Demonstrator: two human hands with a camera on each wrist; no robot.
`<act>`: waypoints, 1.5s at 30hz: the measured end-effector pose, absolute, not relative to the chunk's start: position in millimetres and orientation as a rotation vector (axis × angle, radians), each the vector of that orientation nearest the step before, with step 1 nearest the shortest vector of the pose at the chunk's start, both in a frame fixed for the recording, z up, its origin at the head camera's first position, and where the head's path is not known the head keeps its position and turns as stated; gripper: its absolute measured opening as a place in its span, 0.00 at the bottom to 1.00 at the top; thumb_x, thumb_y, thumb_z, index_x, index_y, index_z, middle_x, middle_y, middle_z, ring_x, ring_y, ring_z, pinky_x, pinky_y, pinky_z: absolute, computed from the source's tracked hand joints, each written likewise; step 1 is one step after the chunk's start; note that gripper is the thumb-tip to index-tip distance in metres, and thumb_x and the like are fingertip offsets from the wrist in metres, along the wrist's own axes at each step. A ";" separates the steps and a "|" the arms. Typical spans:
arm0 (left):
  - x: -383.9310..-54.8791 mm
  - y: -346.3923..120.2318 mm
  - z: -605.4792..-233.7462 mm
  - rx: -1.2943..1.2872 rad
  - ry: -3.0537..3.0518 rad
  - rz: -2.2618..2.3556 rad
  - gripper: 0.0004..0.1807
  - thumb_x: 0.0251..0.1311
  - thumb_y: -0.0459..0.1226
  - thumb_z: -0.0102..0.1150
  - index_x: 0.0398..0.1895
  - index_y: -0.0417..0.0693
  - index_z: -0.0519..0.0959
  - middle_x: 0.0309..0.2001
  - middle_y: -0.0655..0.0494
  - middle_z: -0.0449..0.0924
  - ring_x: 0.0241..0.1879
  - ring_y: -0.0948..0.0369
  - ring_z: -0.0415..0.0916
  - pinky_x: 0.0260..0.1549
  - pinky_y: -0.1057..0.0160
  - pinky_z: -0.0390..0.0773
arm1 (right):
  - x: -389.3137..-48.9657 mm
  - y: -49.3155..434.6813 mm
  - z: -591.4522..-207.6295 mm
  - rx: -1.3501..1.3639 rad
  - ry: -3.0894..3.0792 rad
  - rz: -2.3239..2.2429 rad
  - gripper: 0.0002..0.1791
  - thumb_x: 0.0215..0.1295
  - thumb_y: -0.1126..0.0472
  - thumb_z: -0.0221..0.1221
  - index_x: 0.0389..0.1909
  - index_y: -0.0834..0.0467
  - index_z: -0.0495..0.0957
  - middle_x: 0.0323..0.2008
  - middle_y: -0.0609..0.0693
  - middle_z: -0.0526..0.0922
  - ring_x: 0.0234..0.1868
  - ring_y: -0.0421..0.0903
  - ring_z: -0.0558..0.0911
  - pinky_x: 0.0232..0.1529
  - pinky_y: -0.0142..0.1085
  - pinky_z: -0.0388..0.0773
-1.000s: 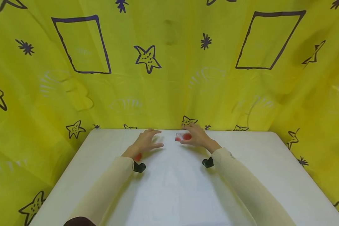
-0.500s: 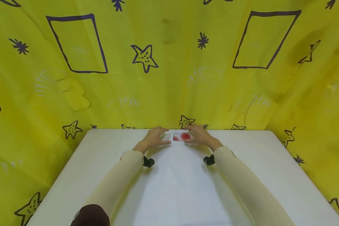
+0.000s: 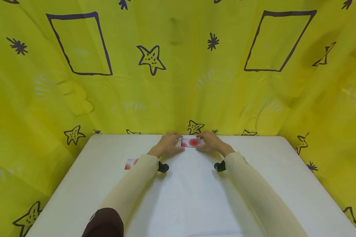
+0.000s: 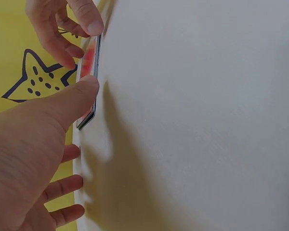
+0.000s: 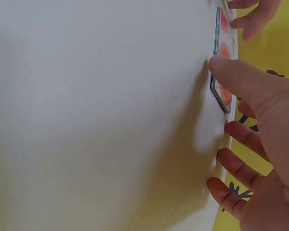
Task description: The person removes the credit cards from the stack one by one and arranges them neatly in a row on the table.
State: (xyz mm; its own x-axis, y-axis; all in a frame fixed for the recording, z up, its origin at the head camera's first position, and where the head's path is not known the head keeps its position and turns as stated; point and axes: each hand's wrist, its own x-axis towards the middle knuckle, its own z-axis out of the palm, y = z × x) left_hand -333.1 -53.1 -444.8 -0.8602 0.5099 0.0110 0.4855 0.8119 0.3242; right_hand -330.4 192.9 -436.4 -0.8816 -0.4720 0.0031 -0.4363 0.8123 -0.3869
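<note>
A thin white-and-red card with round red shapes lies near the table's back edge. Its edge looks dark and layered in both wrist views. My left hand holds its left end, thumb on the near side and a finger on the far side. At the right end my right hand grips it the same way, its thumb over the near edge. The other fingers of both hands are spread toward the back edge. A second, similar card lies further left, partly hidden behind my left sleeve.
The white table stretches toward me, with a yellow patterned curtain behind it and at both sides. Dark wrist pieces sit under the wrists. A dark brown rounded shape covers part of the left sleeve.
My left hand has moved right to the card's left end, and its finger gap has narrowed. The second card has come out from behind the left arm. My right hand stays at the card.
</note>
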 end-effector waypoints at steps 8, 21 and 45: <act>-335.6 -45.2 -438.2 0.743 2.923 0.400 0.34 0.65 0.53 0.67 0.71 0.48 0.75 0.65 0.45 0.74 0.61 0.45 0.69 0.65 0.47 0.68 | -333.0 194.9 -437.1 -0.713 2.903 -0.578 0.26 0.63 0.57 0.71 0.58 0.65 0.81 0.54 0.61 0.83 0.57 0.59 0.76 0.64 0.57 0.66; -342.7 -39.3 -441.6 0.698 2.910 0.292 0.29 0.66 0.54 0.66 0.67 0.55 0.79 0.63 0.48 0.74 0.60 0.48 0.68 0.64 0.46 0.69 | -333.3 192.5 -439.4 -0.663 2.886 -0.575 0.22 0.65 0.58 0.69 0.57 0.65 0.82 0.52 0.59 0.83 0.55 0.58 0.76 0.62 0.55 0.69; -339.0 -37.0 -438.1 0.650 2.916 0.385 0.23 0.66 0.49 0.68 0.62 0.55 0.82 0.58 0.50 0.76 0.58 0.50 0.67 0.65 0.46 0.67 | -334.1 190.5 -435.8 -0.646 2.857 -0.614 0.21 0.65 0.59 0.70 0.56 0.64 0.83 0.48 0.57 0.85 0.48 0.54 0.76 0.57 0.50 0.73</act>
